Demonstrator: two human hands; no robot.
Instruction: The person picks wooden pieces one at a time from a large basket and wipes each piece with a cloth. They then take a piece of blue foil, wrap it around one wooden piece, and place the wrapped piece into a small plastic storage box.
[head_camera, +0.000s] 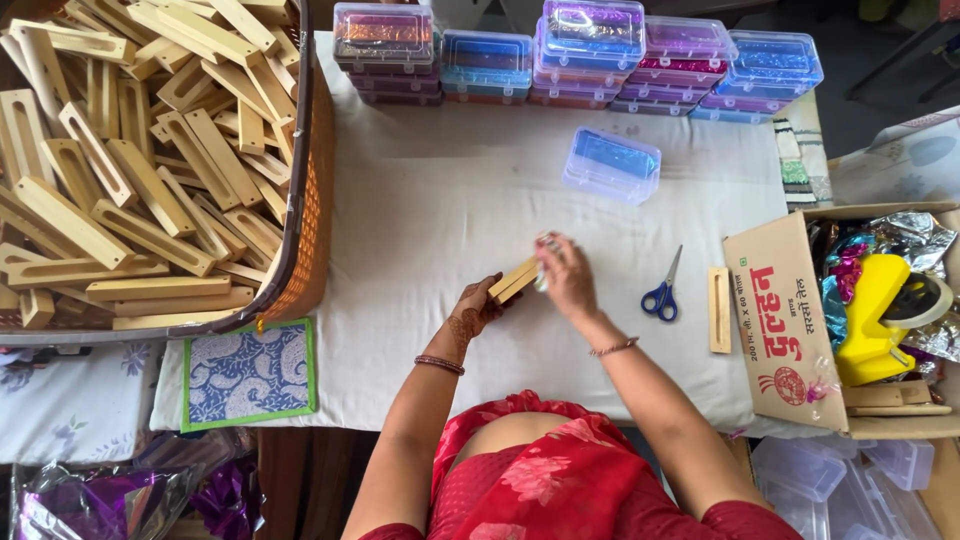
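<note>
Wooden block (514, 281) sits mid-cloth, clasped by the left hand (473, 310) at its seven o'clock; the right hand (566, 280) pinches something shiny against it. Finished boxes (580, 55) stack at twelve o'clock; a heaped basket (300, 200) waits at nine.

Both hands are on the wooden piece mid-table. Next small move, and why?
Probably keep the left hand steady on the wooden piece while the right hand works whatever it has at the piece's far end. That item is mostly hidden, and both hands meet there.
</note>
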